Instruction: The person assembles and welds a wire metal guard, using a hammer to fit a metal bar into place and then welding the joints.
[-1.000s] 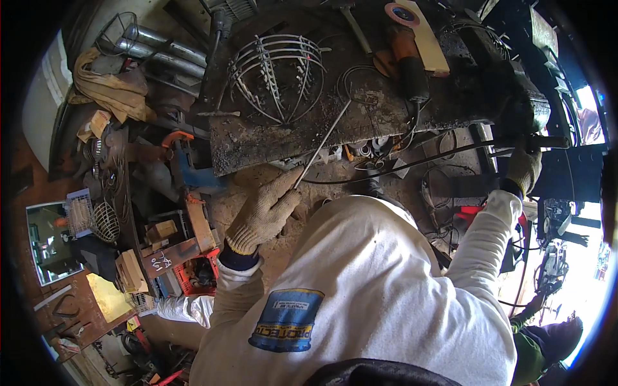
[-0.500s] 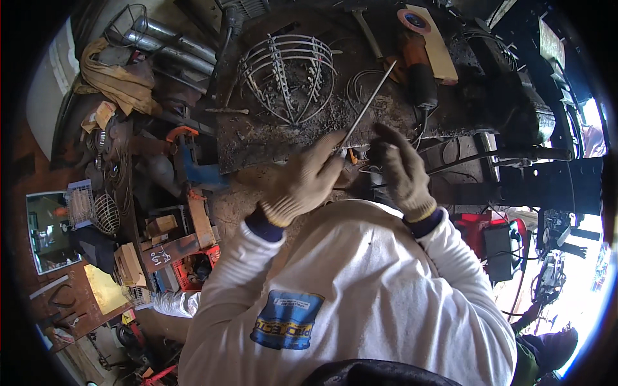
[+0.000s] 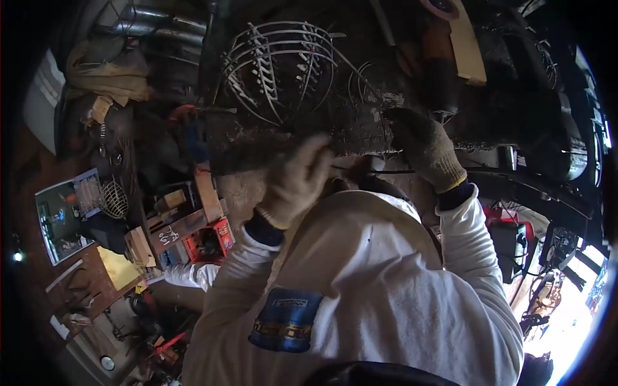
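Observation:
My right hand (image 3: 423,149), in a knitted work glove, is at the near edge of the dark workbench (image 3: 244,138). Its fingers are closed around the lower end of a thin metal rod (image 3: 358,72), which slants up and left toward a cage. The glove partly hides the grip. My left hand (image 3: 295,181), gloved too and smeared by motion, is lower and to the left; its fingers look stretched out, with nothing visible in them. Beyond both hands, the curved welded wire cage (image 3: 281,58) lies on the bench, its bars crossed by short notched strips.
An angle grinder (image 3: 440,64) lies at the bench's right beside a tan board (image 3: 468,48). A dark bar (image 3: 515,177) crosses on the right. At left are a red crate (image 3: 222,237), a brown cloth (image 3: 109,71) and a rounded wire basket (image 3: 114,198).
The rod has passed from my left hand to my right and now slants up-left instead of up-right. My right hand has moved right and my left slightly left. The picture is darker.

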A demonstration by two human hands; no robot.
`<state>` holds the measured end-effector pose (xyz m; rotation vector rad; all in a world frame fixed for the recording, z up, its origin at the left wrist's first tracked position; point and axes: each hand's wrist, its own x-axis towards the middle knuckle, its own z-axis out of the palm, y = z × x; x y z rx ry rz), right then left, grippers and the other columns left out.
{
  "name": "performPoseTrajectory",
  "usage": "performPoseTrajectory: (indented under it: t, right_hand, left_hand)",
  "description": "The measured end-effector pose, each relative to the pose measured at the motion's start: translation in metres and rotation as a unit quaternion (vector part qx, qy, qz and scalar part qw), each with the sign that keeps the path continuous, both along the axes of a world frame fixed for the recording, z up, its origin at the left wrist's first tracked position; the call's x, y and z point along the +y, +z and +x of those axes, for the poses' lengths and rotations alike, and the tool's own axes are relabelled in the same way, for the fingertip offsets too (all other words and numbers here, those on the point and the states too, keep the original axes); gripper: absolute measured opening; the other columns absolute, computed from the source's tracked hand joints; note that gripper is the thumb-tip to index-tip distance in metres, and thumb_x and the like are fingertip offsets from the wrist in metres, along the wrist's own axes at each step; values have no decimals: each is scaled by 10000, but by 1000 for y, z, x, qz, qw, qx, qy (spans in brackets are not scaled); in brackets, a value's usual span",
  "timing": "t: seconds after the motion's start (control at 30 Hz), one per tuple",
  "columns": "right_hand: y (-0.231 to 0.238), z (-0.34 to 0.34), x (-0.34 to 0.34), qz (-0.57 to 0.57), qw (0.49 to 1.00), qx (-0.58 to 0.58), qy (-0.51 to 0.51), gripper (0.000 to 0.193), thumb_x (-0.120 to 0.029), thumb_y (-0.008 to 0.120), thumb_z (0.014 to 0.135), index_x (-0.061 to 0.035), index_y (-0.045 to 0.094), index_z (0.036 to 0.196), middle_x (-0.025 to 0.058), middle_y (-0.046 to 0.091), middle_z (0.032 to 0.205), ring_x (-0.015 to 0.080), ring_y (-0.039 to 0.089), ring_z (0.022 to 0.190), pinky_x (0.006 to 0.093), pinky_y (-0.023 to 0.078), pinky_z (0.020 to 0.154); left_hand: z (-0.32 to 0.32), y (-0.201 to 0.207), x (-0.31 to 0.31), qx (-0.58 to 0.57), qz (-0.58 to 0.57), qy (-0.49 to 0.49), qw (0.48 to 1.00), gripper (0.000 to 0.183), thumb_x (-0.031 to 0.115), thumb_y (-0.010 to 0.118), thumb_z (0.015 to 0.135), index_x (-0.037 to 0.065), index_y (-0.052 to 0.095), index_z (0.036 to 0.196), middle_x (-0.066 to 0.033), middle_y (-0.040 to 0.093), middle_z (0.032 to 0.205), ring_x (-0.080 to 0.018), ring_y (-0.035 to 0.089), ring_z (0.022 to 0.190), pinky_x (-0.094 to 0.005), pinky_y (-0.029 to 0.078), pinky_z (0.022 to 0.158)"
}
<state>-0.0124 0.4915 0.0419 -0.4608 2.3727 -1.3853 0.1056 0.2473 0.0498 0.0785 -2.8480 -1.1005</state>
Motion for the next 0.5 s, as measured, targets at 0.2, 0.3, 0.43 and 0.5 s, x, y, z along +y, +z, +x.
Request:
performPoseTrajectory:
  t: [0.2,0.3,0.43,0.5]
  right_hand:
    - [4,-7,-6,77,997,-20,22,352,-273,563,991,-55,676,1243,208,712,1124,386,691,1020,441,547,863]
    - [9,-20,-6,102,994,-13,34,352,-270,573,986,-56,679,1244,210,708,1141,389,681,1058,436,546,882]
    - [25,-39,-9,128,989,17,72,338,-225,584,994,-55,674,1272,159,720,994,275,679,884,381,545,788]
    - [34,-46,-13,174,981,16,82,326,-236,582,987,-48,692,1230,211,720,1107,391,690,1042,432,554,874]
  left_hand:
    - [2,-28,-53,106,-78,161,978,233,149,654,966,52,672,1177,-170,731,1113,-331,723,986,-408,564,846]
    - [-4,-40,-69,132,-135,158,969,223,122,649,959,49,670,1168,-171,727,1117,-337,717,992,-402,556,864]
    - [-7,-50,-85,107,-120,149,976,240,122,641,971,37,662,1195,-192,713,1147,-358,702,1042,-404,546,896]
    - [-7,-54,-92,92,-106,137,981,241,116,627,981,43,649,1209,-199,711,1135,-358,704,1035,-410,549,885]
